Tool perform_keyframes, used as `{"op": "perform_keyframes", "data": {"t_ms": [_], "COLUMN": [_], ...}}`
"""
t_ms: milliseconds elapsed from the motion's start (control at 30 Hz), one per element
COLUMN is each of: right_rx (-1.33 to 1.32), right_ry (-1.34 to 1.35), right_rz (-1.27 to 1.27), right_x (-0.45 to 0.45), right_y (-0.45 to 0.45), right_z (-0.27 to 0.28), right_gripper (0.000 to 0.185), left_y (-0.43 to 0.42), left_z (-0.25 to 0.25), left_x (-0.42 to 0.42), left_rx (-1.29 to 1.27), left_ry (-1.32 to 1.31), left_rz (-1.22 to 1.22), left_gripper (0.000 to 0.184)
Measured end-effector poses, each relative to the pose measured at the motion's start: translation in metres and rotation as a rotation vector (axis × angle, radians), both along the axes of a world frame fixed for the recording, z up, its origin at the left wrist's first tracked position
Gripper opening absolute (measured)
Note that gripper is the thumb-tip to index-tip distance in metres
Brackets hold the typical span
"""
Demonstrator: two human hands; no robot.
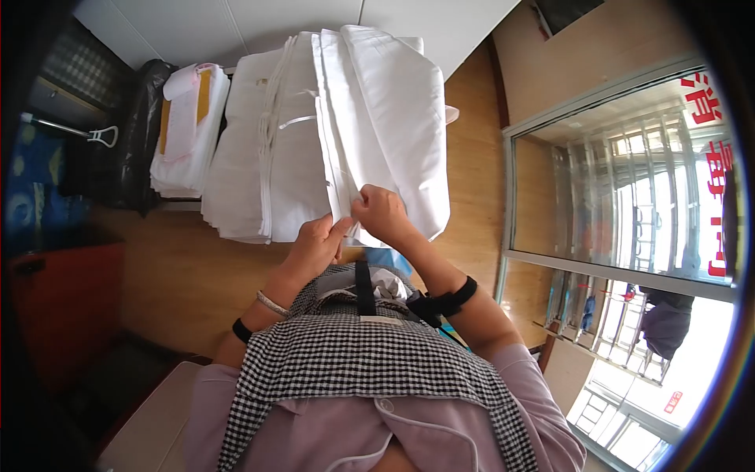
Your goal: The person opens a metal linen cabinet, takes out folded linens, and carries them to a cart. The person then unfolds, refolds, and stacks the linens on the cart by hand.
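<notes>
A stack of folded white cloth lies in front of me, its layers overlapping toward the left. At the near edge, my left hand pinches the hem of a white cloth between thumb and fingers. Close beside it on the right, my right hand has its fingers curled closed on the same cloth's edge. A thin white tie sticks out from the layers further left. The parts of the hem beneath my fingers are hidden.
Left of the stack sits a smaller white pile with a pink-and-white paper on top. A black plastic bag and a red cabinet are further left. At right stands a glazed window frame with red lettering. Wooden floor shows around the stack.
</notes>
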State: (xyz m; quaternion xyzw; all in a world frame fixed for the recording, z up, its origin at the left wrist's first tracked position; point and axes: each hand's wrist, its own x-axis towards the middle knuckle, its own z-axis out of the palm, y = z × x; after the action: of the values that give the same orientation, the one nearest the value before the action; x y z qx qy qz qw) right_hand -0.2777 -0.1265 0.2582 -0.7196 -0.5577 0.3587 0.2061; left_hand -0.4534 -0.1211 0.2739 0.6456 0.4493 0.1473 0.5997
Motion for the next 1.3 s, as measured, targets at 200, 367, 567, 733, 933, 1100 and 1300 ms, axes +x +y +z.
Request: {"op": "perform_keyframes", "data": {"t_ms": [200,367,567,733,933,1100,1300], "right_rx": [-0.094,-0.1,-0.133,-0.105,-0.052,-0.056,-0.061], "right_ry": [0.747,0.86,0.806,0.759,0.685,0.72,0.72], "right_rz": [-0.662,-0.764,-0.871,-0.883,-0.894,-0.914,-0.858], "right_x": [0.042,0.062,0.037,0.012,-0.003,-0.009,-0.023], "right_y": [-0.039,-0.053,-0.051,-0.048,-0.049,-0.047,-0.047], "right_z": [-0.037,-0.044,-0.037,-0.026,-0.029,-0.042,-0.039], "right_gripper": [0.021,0.019,0.02,0.019,0.018,0.018,0.018], "left_y": [0.011,0.059,0.126,0.156,0.149,0.162,0.151], "left_z": [-0.034,-0.064,-0.056,-0.056,-0.075,-0.069,-0.052], "left_x": [-0.026,-0.027,0.007,0.03,0.008,-0.035,-0.023], "left_rx": [0.007,-0.388,-0.373,-0.437,-0.357,-0.439,0.398], "left_ry": [0.173,-0.088,-0.072,0.24,0.227,0.365,0.095], "left_rz": [0.078,0.328,0.182,0.044,-0.126,-0.199,-0.057], "left_gripper": [0.035,0.032,0.042,0.047,0.02,0.021,0.025]}}
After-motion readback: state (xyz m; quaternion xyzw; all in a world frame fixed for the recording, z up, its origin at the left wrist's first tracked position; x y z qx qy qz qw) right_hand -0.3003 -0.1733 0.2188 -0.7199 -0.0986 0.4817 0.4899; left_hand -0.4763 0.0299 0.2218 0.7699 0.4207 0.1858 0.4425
